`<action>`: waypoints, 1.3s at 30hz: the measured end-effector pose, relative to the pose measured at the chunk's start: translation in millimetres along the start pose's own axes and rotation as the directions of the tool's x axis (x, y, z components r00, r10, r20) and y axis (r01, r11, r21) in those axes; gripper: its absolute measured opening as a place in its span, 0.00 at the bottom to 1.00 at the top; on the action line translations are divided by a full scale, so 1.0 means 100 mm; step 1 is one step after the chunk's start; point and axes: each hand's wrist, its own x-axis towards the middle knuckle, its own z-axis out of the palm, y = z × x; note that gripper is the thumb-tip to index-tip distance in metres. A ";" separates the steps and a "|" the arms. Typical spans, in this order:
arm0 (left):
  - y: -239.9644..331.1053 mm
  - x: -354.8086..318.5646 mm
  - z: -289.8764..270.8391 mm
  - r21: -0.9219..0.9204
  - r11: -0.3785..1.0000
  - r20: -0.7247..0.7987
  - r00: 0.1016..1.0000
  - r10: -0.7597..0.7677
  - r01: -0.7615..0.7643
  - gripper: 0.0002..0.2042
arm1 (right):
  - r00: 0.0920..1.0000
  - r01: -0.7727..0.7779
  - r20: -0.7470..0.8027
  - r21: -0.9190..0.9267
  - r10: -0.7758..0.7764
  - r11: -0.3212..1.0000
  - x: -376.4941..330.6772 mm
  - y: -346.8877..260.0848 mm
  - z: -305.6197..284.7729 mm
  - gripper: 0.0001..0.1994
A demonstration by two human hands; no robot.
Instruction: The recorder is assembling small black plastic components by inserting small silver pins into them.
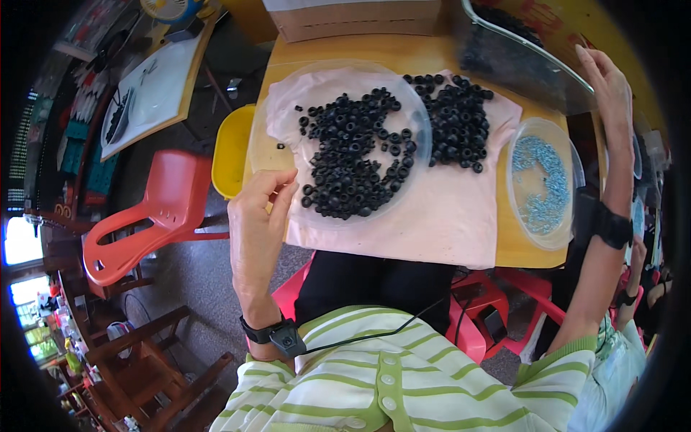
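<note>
My left hand (260, 227) is raised at the left edge of a round clear plastic tray (425, 155), thumb and forefinger drawn together; whatever is in the pinch is too small to make out. Black ring-shaped beads (349, 158) lie heaped in the tray. A second pile of black beads (458, 119) rests beside it on a pink cloth (446, 223). My right hand (610, 83) is stretched far to the right, fingers extended beside the rim of a clear plastic bin (536, 72) with dark pieces inside. I see nothing held in that hand.
An oval clear tray (540, 237) of small light-blue pieces stands at the table's right edge. Behind sits a cardboard box (356, 25). Left of the table are a yellow bin (232, 151) and a red chair (173, 191). Another person's sleeve (612, 367) shows at lower right.
</note>
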 end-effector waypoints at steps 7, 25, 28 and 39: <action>-0.05 0.04 -0.08 0.191 0.959 0.152 0.972 0.180 -0.208 0.11 | 0.995 -0.044 -0.086 0.074 0.050 0.996 -0.43 -0.24 -0.08 0.21; -0.10 0.08 0.16 0.170 0.980 0.215 0.974 0.066 -0.103 0.10 | 0.979 -0.026 0.200 0.263 -0.028 0.965 -2.13 -0.23 0.15 0.04; -0.09 0.08 0.14 0.174 0.981 0.227 0.973 0.049 -0.090 0.09 | 0.975 -0.025 0.222 0.229 -0.027 0.973 -2.12 -0.20 0.09 0.04; 0.12 -0.09 0.19 -0.059 0.994 -0.070 0.993 0.091 -0.096 0.09 | 0.969 0.030 0.230 0.258 -0.091 0.966 -2.19 -0.09 0.20 0.07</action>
